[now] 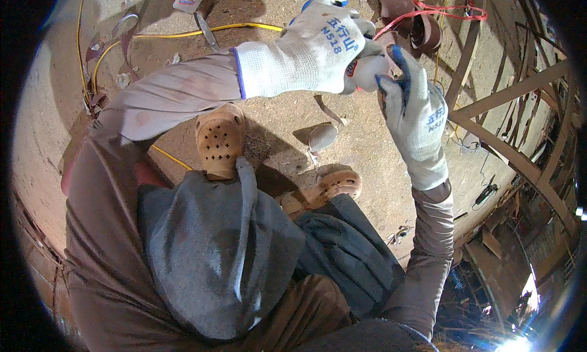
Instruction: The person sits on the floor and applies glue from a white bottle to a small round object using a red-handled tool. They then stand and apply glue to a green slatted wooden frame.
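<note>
Both my hands wear white knit gloves with blue palms and are raised in front of me. My left hand (318, 43) is closed around a small white bottle-like object (367, 72) with a red mark, held sideways. My right hand (416, 110) meets it from the right, its blue fingertips pinching the object's end. Most of the object is hidden by the gloves. Below the hands are my knees in grey trousers and my feet in tan perforated clogs (219, 141), standing on a dusty concrete floor (278, 116).
A yellow cable (183, 34) curves across the floor at the top left. Torn brown scraps and a pale fragment (322, 136) lie near my feet. Red cord (440, 11) lies at the top. A rusty metal frame (507, 150) stands on the right; a bright light glares at the bottom right.
</note>
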### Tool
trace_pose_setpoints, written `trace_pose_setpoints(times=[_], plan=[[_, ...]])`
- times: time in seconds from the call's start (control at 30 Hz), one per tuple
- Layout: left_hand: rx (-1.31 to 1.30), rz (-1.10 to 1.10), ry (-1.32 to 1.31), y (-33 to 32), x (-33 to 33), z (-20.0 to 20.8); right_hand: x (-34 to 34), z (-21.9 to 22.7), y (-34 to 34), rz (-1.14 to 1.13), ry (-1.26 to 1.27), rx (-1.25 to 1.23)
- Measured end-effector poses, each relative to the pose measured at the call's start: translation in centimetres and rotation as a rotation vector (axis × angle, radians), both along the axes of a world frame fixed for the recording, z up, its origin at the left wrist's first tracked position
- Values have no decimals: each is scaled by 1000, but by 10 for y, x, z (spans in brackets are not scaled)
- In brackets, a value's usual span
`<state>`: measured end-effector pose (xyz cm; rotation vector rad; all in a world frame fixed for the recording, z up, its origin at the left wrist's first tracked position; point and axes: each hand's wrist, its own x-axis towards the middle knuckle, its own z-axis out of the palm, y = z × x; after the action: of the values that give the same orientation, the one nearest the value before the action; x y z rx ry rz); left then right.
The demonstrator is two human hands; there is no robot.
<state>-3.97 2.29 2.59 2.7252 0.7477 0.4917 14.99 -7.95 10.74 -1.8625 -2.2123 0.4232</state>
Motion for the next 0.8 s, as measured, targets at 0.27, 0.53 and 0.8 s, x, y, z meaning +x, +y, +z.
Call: trace_pose_setpoints(times=[0.27,0.53,0.8], plan=[[-152,-26,-17,-4,7,2,11,11,-3,318,-227,189],[-202,-109,-107,-17,-5,0,-9,-21,-23,10,-51,90],[-172,-146,33,-28,0,3,-16,-23,-42,-325,240,-299]])
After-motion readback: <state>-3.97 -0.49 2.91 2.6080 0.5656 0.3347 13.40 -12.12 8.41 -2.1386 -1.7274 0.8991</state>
